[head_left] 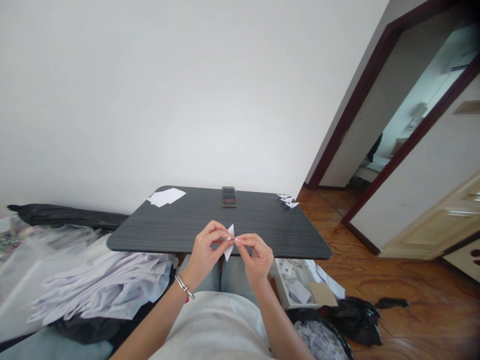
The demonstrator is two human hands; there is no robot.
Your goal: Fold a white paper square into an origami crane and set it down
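A small piece of folded white paper (230, 230) is held in front of me, just over the near edge of the dark table (168, 230). My left hand (212, 245) pinches it from the left, thumb against fingertips. From the right, my right hand (257, 255) closes its thumb and fingertips on the paper's middle. Pointed ends stick out above and below the fingers; the part between the fingertips is hidden. At the table's far right lie several small folded white paper pieces (288, 200). Flat white paper sheets (167, 196) overlap at the far left.
A phone (228, 196) stands at the table's back middle, by the wall. Left of the table is a pile of pale cloth (108, 285). On the floor at right are a white box (288, 295) with papers, a black bag of paper scraps (318, 340) and another black bag (356, 317).
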